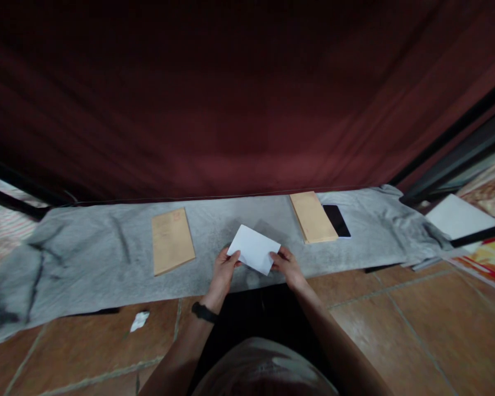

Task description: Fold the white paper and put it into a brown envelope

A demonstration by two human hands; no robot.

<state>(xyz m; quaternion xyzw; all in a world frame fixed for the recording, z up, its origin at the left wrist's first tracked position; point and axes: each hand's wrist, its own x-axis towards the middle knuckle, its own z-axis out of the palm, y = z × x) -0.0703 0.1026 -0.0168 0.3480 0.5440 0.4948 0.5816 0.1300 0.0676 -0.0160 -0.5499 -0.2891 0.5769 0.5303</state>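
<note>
A white sheet of paper (pixel 253 248), perhaps folded, is held tilted above the grey cloth in front of me. My left hand (pixel 226 266) pinches its lower left edge, thumb on top. At its right edge, my right hand (pixel 285 263) grips it the same way. To the left, a brown envelope (pixel 172 242) with faint printing lies flat on the cloth. Farther right rest several stacked brown envelopes (pixel 313 218), partly over a dark smartphone (pixel 336 221).
The grey cloth (pixel 107 275) covers a long, low surface beneath a dark red curtain (pixel 247 121). A crumpled white scrap (pixel 139 321) lies on the tiled floor (pixel 396 313). Black frame bars (pixel 457 137) stand at the right, near a white sheet (pixel 460 220) and a colourful package (pixel 493 261).
</note>
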